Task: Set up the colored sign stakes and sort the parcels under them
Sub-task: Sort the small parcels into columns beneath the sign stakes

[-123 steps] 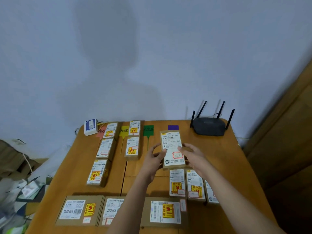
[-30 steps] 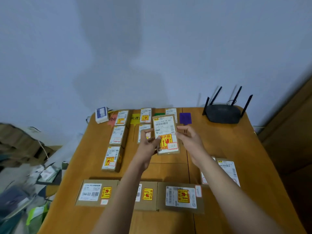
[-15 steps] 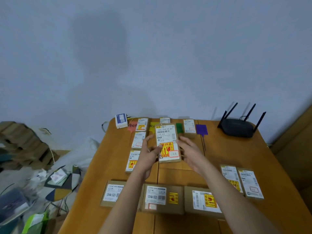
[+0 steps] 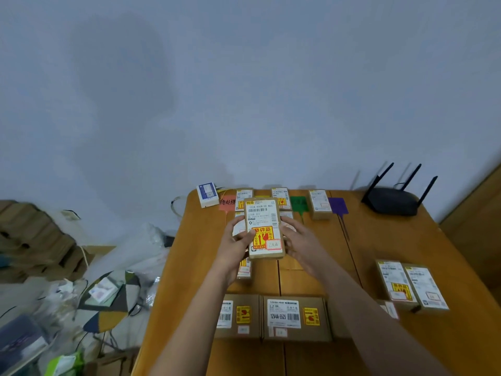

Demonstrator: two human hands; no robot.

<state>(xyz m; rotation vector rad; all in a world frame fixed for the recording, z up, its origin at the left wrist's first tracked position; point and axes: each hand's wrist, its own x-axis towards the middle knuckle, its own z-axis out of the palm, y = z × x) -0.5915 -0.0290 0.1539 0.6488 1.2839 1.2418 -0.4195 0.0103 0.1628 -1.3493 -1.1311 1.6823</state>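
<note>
I hold a small brown parcel (image 4: 263,229) with a white label and a yellow fragile sticker above the table's middle. My left hand (image 4: 235,248) grips its left edge and my right hand (image 4: 296,240) grips its right edge. Behind it, at the far edge, lie the sign stakes: a red one (image 4: 227,203), a green one (image 4: 298,204) and a purple one (image 4: 337,206); a yellow one is mostly hidden by the parcel. Parcels lie by the red sign (image 4: 243,197), by the yellow sign (image 4: 281,198) and beside the green sign (image 4: 319,203).
The wooden table (image 4: 379,240) carries two large boxes (image 4: 294,317) along the near edge and two parcels (image 4: 410,284) at the right. A black router (image 4: 393,199) stands at the back right, a white-blue box (image 4: 207,194) at the back left. Clutter covers the floor left.
The view has swung leftward, so the table sits further right in frame. Both hands keep hold of the parcel, which stays raised over the middle rows and is a little nearer to me.
</note>
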